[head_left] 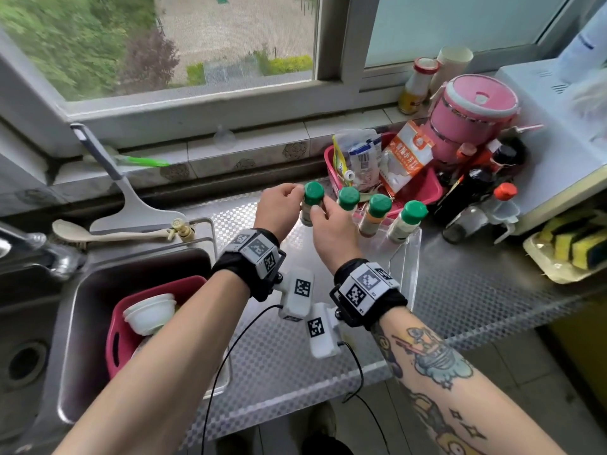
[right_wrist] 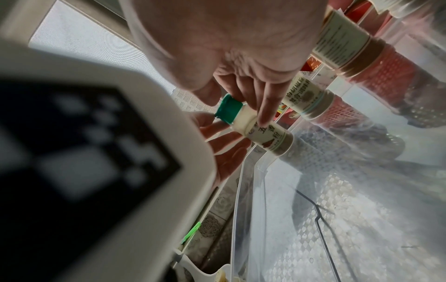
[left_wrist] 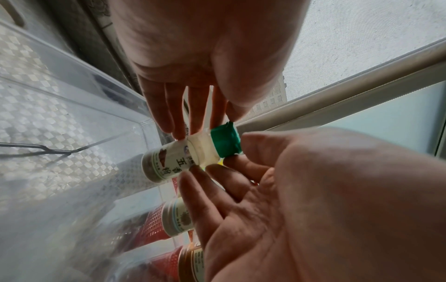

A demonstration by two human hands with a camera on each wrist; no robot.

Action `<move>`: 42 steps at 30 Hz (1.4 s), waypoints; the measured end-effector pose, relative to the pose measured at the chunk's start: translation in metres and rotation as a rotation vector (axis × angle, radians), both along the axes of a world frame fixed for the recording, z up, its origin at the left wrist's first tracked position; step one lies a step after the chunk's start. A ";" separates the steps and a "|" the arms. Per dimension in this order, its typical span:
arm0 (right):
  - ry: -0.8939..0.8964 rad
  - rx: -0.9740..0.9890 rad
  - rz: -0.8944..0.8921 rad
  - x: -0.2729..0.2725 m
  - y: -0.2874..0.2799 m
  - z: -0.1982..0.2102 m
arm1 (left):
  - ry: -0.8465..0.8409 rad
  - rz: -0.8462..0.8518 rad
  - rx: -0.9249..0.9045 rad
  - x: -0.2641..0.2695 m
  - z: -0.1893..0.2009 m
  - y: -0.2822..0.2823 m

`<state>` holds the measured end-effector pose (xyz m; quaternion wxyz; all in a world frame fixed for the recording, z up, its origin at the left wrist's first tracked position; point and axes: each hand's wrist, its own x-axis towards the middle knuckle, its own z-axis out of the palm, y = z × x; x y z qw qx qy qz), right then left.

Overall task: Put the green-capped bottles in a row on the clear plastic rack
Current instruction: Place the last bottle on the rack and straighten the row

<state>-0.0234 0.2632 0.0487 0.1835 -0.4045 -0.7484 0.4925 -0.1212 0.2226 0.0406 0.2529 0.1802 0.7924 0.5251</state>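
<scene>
- My left hand [head_left: 280, 205] and my right hand [head_left: 331, 221] both have their grip on the leftmost green-capped bottle [head_left: 311, 205], fingertips pinching it from either side.
- That bottle is upright at the left end of the clear rack [head_left: 405, 254]; whether its base touches the rack I cannot tell.
- Three more green-capped bottles [head_left: 374, 215] stand in a row to its right on the rack.
- The rack sits on the steel bench [head_left: 476, 290], a red basket [head_left: 427, 188] just behind it.
</scene>
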 end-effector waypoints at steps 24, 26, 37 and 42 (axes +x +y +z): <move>-0.018 0.009 -0.029 -0.006 0.000 -0.005 | 0.015 -0.056 -0.017 -0.010 -0.008 0.009; -0.019 0.006 -0.030 -0.006 0.000 -0.004 | 0.024 -0.055 -0.018 -0.010 -0.008 0.009; -0.003 -0.004 -0.023 -0.004 0.000 -0.005 | 0.030 -0.076 -0.044 -0.008 -0.003 0.008; -0.024 -0.034 -0.005 -0.001 -0.001 0.001 | 0.027 -0.061 -0.048 -0.007 0.003 0.006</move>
